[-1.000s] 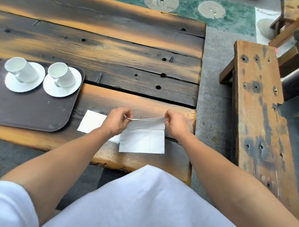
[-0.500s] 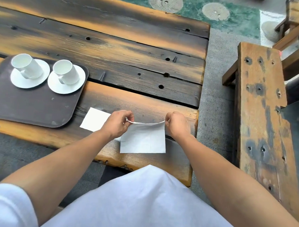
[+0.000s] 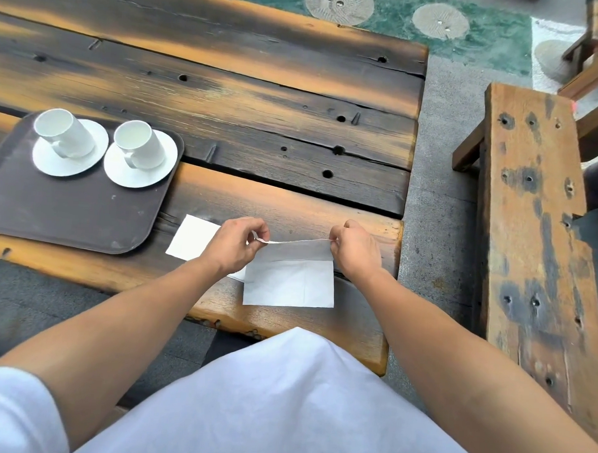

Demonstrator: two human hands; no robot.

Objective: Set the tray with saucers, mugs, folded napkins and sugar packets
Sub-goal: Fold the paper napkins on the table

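Pinching top corners of white paper napkin (image 3: pixel 288 280): L hand (image 3: pixel 233 245), R hand (image 3: pixel 356 251), just right of brown tray (image 3: pixel 68 213). Risk: thin ply may tear if pulled taut; misaligned corners would skew fold.

Table (image 3: pixel 262 98) planks run amber-orange, streaked charred black and dotted with dark holes. At nine o'clock, a matte dark-brown tray (image 3: pixel 61 212) carries plain white saucers (image 3: pixel 63 168) and plain white mugs (image 3: pixel 142 144). Just toward six, the napkin (image 3: pixel 288 280) is white with faint grey crease lines. The second napkin (image 3: pixel 191 237), at eight, is plain white. At one o'clock there's mottled green flooring (image 3: pixel 487 46) with beige ribbed discs (image 3: pixel 339 3). At three, the bench (image 3: pixel 531 202) is orange-brown, blotched black.
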